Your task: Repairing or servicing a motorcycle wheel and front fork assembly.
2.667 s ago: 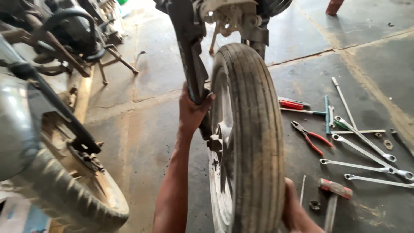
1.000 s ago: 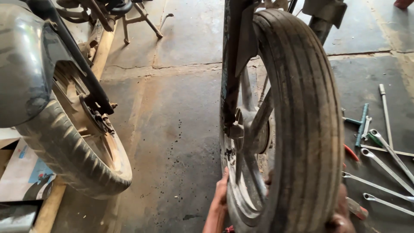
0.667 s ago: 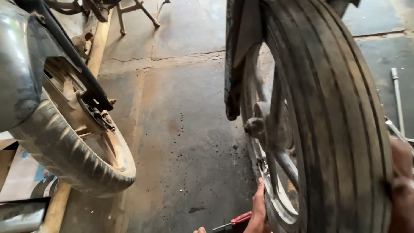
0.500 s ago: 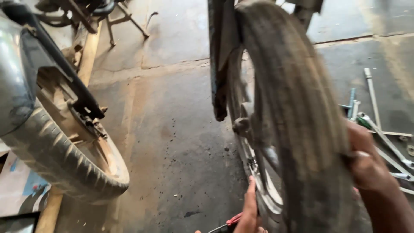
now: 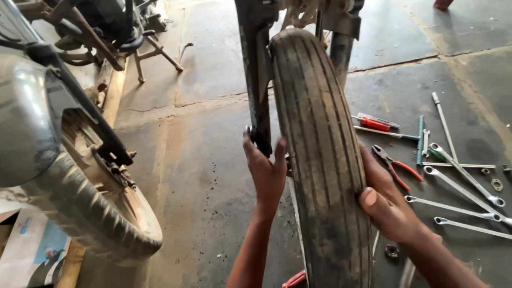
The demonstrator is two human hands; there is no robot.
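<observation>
A motorcycle front wheel with a worn ribbed tyre stands upright between the dark fork legs right in front of me. My left hand reaches up to the lower end of the left fork leg by the axle, fingers spread against it. My right hand grips the right side of the tyre, thumb pressed on the tread. A red-handled tool lies on the floor under the wheel.
Another motorcycle's wheel and mudguard fill the left side. Spanners, red-handled pliers, a screwdriver and loose nuts are spread on the concrete floor at right. A cardboard piece lies at bottom left.
My left hand rose from the floor near the red-handled tool up to the fork leg. My right hand stayed on the tyre's right side. The view pulled back and upward.
</observation>
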